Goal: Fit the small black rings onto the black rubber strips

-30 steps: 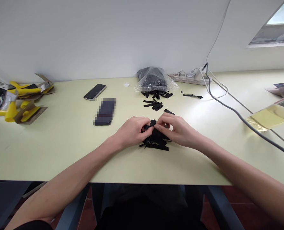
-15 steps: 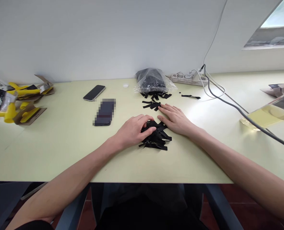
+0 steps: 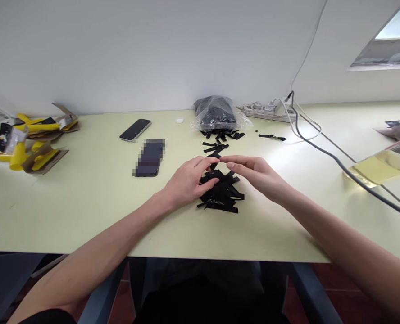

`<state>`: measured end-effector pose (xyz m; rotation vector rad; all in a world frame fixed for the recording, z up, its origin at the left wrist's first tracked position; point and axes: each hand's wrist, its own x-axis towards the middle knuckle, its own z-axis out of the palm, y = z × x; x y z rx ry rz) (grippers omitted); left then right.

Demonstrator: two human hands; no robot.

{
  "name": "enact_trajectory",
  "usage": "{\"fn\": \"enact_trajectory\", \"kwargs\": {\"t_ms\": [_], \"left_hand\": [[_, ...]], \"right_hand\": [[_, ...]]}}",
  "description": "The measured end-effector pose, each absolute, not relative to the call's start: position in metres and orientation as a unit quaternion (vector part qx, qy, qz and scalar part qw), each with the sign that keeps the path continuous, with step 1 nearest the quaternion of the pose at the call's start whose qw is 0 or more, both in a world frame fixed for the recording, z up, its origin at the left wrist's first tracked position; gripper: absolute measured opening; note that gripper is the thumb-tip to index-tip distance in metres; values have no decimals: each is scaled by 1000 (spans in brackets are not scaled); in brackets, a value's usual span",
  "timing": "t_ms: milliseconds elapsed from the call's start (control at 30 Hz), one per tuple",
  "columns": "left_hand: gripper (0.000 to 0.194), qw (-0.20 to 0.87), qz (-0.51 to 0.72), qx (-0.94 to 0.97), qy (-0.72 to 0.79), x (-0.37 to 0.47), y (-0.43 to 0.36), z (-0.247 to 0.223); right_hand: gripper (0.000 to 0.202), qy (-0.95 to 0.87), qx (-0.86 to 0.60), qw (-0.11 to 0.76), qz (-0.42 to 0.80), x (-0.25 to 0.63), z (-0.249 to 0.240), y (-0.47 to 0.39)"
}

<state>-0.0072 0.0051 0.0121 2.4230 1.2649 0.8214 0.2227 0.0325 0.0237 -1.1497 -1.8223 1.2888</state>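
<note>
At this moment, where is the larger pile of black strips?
In the head view, the larger pile of black strips lies on the table just right of centre, beside the left hand and nearer the viewer than the plastic bag.

strips (image 3: 222,191) on table (image 3: 95,198) — bag (image 3: 216,113) behind, phones (image 3: 135,129) left, power strip (image 3: 270,114) right of bag
</note>
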Motion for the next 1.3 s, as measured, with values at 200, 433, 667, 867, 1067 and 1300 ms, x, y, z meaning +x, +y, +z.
{"fn": "enact_trajectory", "kwargs": {"t_ms": [200,433,667,867,1067,1300], "left_hand": [[21,130,346,826,425,-8,7,10],[20,138,367,825,408,-7,9,4],[11,202,361,822,392,-4,3,10],[2,226,343,814,410,-5,3,11],[10,139,343,835,407,-5,3,12],[13,121,360,827,415,-6,5,10]], "right_hand": [[38,-619,-370,290,629,223,17,30],[24,-752,-388,369,383,220,19,29],[20,-851,-338,318,245,216,17,25],[21,-859,-345,274,262,218,15,26],[23,-848,-356,263,291,219,15,26],[20,-821,-368,292,324,220,15,25]]}}
